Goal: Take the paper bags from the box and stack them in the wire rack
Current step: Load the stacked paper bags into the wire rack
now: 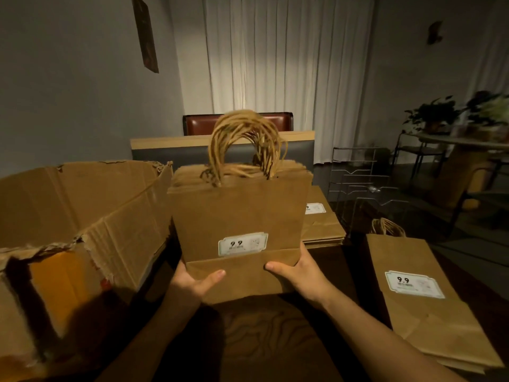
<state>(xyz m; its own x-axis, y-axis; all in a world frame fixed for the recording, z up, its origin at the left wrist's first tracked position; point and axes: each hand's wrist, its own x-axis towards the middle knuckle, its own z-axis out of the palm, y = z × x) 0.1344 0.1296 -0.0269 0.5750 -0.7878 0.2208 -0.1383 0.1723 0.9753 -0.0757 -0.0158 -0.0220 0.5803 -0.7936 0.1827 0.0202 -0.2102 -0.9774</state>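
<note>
Thick bundle of flat brown kraft paper bags with twisted-cord handles held upright; left hand and right hand clamp bottom corners, thumbs in front; likely hefty, floppy, slippery between sheets; support underneath; silver wire rack beyond right fingers; torn cardboard box beside left.

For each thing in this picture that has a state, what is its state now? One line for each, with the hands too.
Brown cardboard box: open, flaps torn.
Thick bundle of brown paper bags: held upright, handles up.
Left hand: grips the bundle's bottom left.
Right hand: grips the bundle's bottom right.
Silver wire rack: upright, seems empty.
Flat brown bags at right: lying on the dark wooden table.
</note>
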